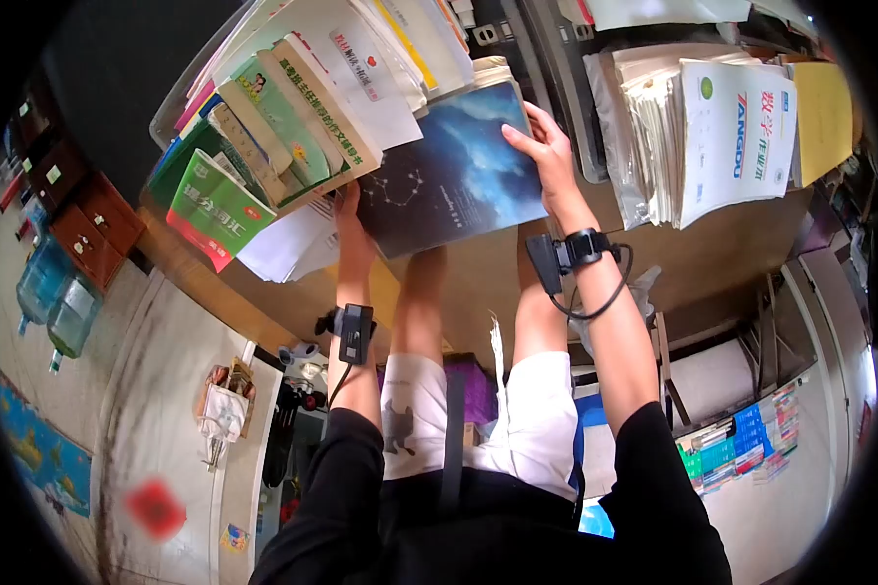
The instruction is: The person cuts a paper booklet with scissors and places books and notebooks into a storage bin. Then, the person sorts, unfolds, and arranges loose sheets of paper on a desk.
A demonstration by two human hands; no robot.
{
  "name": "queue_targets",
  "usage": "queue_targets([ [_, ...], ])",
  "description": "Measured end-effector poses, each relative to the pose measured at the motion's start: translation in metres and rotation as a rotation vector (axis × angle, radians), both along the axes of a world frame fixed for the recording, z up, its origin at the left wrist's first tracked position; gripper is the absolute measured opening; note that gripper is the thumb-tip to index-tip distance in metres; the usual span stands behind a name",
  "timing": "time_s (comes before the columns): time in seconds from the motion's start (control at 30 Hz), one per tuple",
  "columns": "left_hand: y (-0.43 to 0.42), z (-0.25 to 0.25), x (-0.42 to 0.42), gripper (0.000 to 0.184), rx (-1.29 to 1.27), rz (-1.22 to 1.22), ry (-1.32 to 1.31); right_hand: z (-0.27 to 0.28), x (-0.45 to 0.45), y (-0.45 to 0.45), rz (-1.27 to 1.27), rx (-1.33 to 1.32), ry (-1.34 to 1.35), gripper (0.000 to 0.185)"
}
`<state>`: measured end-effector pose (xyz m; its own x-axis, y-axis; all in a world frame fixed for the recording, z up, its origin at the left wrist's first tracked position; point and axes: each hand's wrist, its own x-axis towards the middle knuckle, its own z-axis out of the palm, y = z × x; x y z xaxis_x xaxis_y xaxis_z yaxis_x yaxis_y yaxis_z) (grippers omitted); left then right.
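A dark blue notebook (449, 180) with a cloudy night-sky cover and a constellation drawing lies tilted between both hands, above the table's front edge. My right hand (546, 146) grips its right side, thumb on the cover and fingers round the edge. At the lower left corner, my left hand (348, 210) holds it too; most of those fingers are in shadow or hidden. Just left of the notebook stands a pile of books, with a green-covered book (288, 122) and a green-and-red vocabulary booklet (217, 213) in front. White papers (298, 244) stick out below that pile.
On the right of the table sits a thick stack of workbooks (737, 141) in a plastic bag, beside a yellow book or folder (822, 122). Water jugs (68, 312) and a brown cabinet (98, 229) stand at the far left. Books (741, 439) line the lower right.
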<state>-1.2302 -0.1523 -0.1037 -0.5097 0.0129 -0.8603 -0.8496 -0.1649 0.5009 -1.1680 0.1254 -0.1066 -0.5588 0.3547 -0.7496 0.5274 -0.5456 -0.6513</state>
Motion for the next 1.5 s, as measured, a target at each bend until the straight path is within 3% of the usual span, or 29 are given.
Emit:
queue_targets([
  [0.2, 0.0, 0.002, -0.003, 0.062, -0.057, -0.055, -0.076, -0.004, 0.002, -0.003, -0.022, 0.026, 0.015, 0.063],
  [0.33, 0.004, -0.007, 0.003, 0.067, -0.156, -0.09, 0.02, -0.004, 0.002, -0.002, 0.01, 0.044, -0.006, 0.06],
  [0.4, 0.003, -0.014, 0.005, 0.069, -0.296, -0.221, 0.171, -0.015, 0.009, -0.005, 0.057, 0.32, -0.042, 0.055],
  [0.5, 0.024, 0.027, -0.001, 0.069, -0.261, -0.094, -0.01, 0.002, 0.017, -0.006, 0.063, 0.774, -0.147, 0.038],
  [0.57, 0.012, 0.027, 0.007, 0.07, -0.281, -0.154, 0.03, -0.002, 0.043, -0.009, -0.015, 0.769, -0.197, 0.032],
  [0.6, 0.005, 0.025, 0.015, 0.071, -0.287, -0.193, 0.047, -0.002, 0.061, -0.014, -0.061, 0.708, -0.265, 0.031],
  [0.7, -0.015, 0.02, 0.048, 0.074, -0.277, -0.335, 0.113, 0.02, 0.099, -0.036, -0.423, 0.183, -0.455, 0.044],
  [0.73, -0.009, 0.03, 0.054, 0.075, -0.272, -0.36, 0.014, 0.024, 0.113, -0.042, -0.376, 0.017, -0.481, 0.064],
  [0.8, 0.004, 0.047, 0.069, 0.078, -0.275, -0.401, -0.181, 0.03, 0.132, -0.054, -0.401, -0.192, -0.413, 0.066],
  [0.9, -0.01, 0.02, 0.087, 0.068, 0.064, 0.009, -0.429, 0.038, 0.138, -0.068, -0.399, -0.336, -0.298, 0.065],
  [0.93, -0.009, 0.016, 0.088, 0.055, 0.248, 0.221, -0.474, 0.043, 0.133, -0.069, -0.399, -0.352, -0.261, 0.065],
  [1.03, 0.0, 0.004, 0.091, 0.042, 0.228, 0.421, -0.333, 0.036, 0.121, -0.072, -0.368, -0.358, -0.128, 0.06],
  [1.13, 0.004, 0.005, 0.092, 0.033, 0.395, 0.566, -0.397, 0.028, 0.106, -0.079, -0.28, -0.239, -0.053, 0.057],
  [1.23, 0.026, 0.016, 0.09, 0.051, 0.415, 0.555, -0.401, 0.016, 0.095, -0.092, -0.298, -0.016, -0.077, 0.056],
  [1.4, 0.04, 0.028, 0.096, 0.063, 0.59, 0.66, -0.415, 0.015, 0.102, -0.1, -0.154, -0.013, -0.22, 0.06],
  [1.47, 0.048, 0.02, 0.09, 0.065, 0.712, 0.679, -0.377, -0.002, 0.102, -0.101, -0.158, 0.117, -0.182, 0.06],
  [1.5, 0.045, 0.02, 0.093, 0.065, 0.78, 0.707, -0.374, 0.007, 0.103, -0.093, -0.083, 0.027, -0.125, 0.061],
])
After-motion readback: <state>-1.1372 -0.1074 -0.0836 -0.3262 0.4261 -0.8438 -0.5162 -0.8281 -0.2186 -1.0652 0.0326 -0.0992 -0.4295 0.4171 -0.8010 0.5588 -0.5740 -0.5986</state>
